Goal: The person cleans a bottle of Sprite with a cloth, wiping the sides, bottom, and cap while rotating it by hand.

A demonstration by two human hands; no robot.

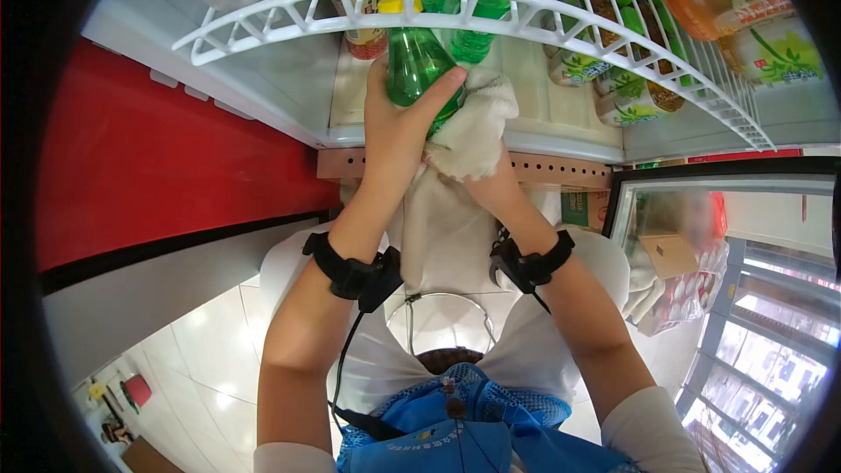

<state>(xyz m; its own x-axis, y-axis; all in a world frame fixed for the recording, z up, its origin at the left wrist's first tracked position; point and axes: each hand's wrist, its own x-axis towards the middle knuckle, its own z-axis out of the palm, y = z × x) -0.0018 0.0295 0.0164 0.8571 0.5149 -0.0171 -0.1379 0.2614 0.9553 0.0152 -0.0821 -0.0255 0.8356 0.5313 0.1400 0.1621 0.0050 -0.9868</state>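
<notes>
My left hand (396, 123) is wrapped round a green plastic bottle (412, 61) with a yellow cap, its thumb lying across the near side. The bottle is tilted, its capped end just under the front rail of a white wire shelf (368, 0). In my right hand (494, 177) is a cream towel (477, 127), pressed against the lower part of the bottle. The towel covers most of the fingers of that hand, and part of it hangs down below. Both hands are at the front of the cooler's bottom compartment.
Behind the held bottle stand another green bottle (473, 42) and a bottle with red contents (365, 42). Several labelled drinks (631, 96) stand at the right. A red panel (175, 158) lies left; the open door frame (618, 201) and a cardboard box (667, 254) are right.
</notes>
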